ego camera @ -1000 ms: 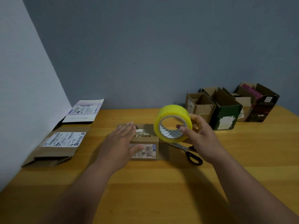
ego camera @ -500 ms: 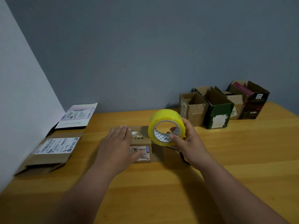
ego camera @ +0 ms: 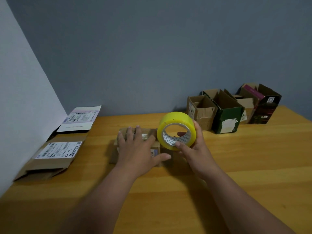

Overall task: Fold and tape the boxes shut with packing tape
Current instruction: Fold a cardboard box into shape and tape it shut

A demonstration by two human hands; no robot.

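Flattened boxes (ego camera: 52,156): two lie far left of the left hand, against the side wall; the nearer one's white shipping label has barcodes and a handwritten "4-3", while the farther one (ego camera: 79,119) has a pale label with barcodes, its print too small to read.
Left hand (ego camera: 136,149): pressed flat, palm down, fingers spread on top of the small box; this grip is released, not clenched, thumb reaching toward the right hand.
Small box (ego camera: 154,149): brown cardboard, directly beneath the left grip on the worktop; a label on its front shows "501E", the rest covered by the hand. Its closed top is mostly hidden.
Tape roll (ego camera: 175,130): yellow packing tape, touching the right edge of the small box, held upright just right of the left fingertips; the white core has a repeating printed pattern, not legible.
Right hand (ego camera: 194,149): its grip is grasping the tape roll, thumb on the near rim, one fingertip visible inside the core.
Open boxes (ego camera: 202,112): a cluster behind and right of the right grip by the back wall; one is dark green (ego camera: 227,116) with a torn white patch, and one is dark (ego camera: 264,111) with a small QR-like square.
Worktop (ego camera: 253,166): wooden, blurred at the near edge.
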